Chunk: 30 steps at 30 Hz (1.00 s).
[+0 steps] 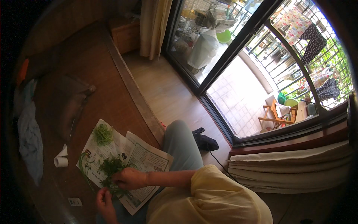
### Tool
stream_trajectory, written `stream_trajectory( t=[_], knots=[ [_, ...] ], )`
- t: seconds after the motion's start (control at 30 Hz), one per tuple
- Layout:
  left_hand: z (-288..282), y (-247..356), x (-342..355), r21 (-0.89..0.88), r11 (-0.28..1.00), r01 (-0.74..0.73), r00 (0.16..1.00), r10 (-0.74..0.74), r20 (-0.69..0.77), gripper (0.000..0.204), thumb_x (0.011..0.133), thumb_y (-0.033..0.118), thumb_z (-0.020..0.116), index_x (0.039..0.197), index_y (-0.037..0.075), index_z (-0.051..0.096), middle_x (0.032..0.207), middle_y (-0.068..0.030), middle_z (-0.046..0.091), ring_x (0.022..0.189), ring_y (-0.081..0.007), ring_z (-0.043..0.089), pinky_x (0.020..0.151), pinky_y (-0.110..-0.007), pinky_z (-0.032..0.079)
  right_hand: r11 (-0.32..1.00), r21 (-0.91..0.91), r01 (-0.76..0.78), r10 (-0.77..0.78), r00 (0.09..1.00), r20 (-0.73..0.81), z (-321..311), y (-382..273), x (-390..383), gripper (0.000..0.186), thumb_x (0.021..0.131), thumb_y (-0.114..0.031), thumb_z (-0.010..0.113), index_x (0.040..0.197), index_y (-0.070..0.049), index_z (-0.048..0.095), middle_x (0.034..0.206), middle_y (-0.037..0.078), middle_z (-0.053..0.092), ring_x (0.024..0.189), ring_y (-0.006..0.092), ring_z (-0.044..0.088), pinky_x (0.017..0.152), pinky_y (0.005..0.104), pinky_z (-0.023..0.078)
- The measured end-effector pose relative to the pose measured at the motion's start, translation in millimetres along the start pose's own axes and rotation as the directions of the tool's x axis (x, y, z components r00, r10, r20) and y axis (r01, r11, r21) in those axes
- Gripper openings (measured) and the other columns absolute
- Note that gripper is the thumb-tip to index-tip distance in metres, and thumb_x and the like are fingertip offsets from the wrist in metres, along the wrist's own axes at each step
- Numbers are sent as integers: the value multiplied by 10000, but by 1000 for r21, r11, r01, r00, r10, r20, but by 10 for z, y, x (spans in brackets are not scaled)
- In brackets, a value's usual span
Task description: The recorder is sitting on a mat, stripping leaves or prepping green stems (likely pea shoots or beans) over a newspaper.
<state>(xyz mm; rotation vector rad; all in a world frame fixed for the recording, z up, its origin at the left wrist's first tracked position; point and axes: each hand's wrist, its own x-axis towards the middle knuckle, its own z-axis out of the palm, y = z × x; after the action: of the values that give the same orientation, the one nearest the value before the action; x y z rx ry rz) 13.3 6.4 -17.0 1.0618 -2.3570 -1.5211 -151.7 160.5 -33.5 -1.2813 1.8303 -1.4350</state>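
Note:
Newspaper sheets (pixel 149 160) lie on the brown wooden surface beside my leg, bearing a pale green pile of stems (pixel 103 134) at the top and darker leafy greens (pixel 112 165) lower down. Longer loose stalks (pixel 85 164) lie at the left edge of the paper. My right hand (pixel 130 178) is closed on the leafy greens, fingertips hidden among leaves. My left hand (pixel 106 203), just below the paper, has its fingers pinched together; what it holds is too small to make out.
A paper roll (pixel 60 161) and light blue cloth (pixel 28 138) lie left of the paper. A dark cushion (pixel 74 104) sits above them. A black bag (pixel 204 140) is on the floor by my knee. Glass sliding doors (pixel 203 89) open onto a balcony with laundry and a wooden chair (pixel 278 115).

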Motion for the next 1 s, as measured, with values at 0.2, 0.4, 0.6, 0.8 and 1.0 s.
stream_trajectory(
  t=[0.2, 0.4, 0.6, 0.8, 1.0],
  knots=[
    [-22, 27, 3, 70, 997, -42, 999, 41, 9, 187, 921, 120, 563, 1071, 17, 609, 953, -43, 623, 822, -124, 567, 734, -285, 468, 996, 91, -14, 16, 1000, -14, 24, 39, 7, 100, 765, -79, 556, 850, -32, 579, 711, 182, 606, 692, 367, 622, 612, 430, 480],
    [-9, 113, -16, 179, 984, 19, 1000, -21, 6, 218, 916, 130, 574, 1092, 4, 604, 1019, -83, 632, 910, -171, 593, 823, -324, 476, 985, 171, -11, 18, 999, -39, 51, 39, 13, 81, 747, -62, 544, 810, -17, 568, 695, 181, 590, 640, 348, 606, 596, 409, 472],
    [56, 288, -154, 163, 985, 50, 998, -53, 17, 236, 914, 138, 574, 1078, -24, 621, 988, -87, 664, 889, -138, 599, 802, -300, 484, 970, 244, -14, 27, 998, -50, 236, 121, -17, 149, 772, -106, 542, 876, -14, 599, 777, 185, 598, 735, 320, 610, 667, 408, 475],
    [285, 256, -27, -32, 999, 12, 995, -9, 100, 196, 901, 115, 580, 1046, -2, 640, 858, -81, 674, 778, -112, 609, 731, -287, 491, 924, 345, -168, 165, 986, 36, -39, 94, -15, 117, 843, -97, 524, 915, -17, 570, 792, 79, 538, 753, 147, 530, 685, 313, 457],
    [255, 315, -86, 21, 999, 28, 983, -32, 182, 200, 916, 97, 564, 1055, -33, 626, 934, -129, 676, 848, -206, 650, 761, -338, 504, 886, 404, -225, 219, 974, 63, 31, -59, 50, 65, 884, -28, 525, 921, -9, 574, 806, 22, 531, 740, 70, 496, 635, 235, 433]
  ],
)
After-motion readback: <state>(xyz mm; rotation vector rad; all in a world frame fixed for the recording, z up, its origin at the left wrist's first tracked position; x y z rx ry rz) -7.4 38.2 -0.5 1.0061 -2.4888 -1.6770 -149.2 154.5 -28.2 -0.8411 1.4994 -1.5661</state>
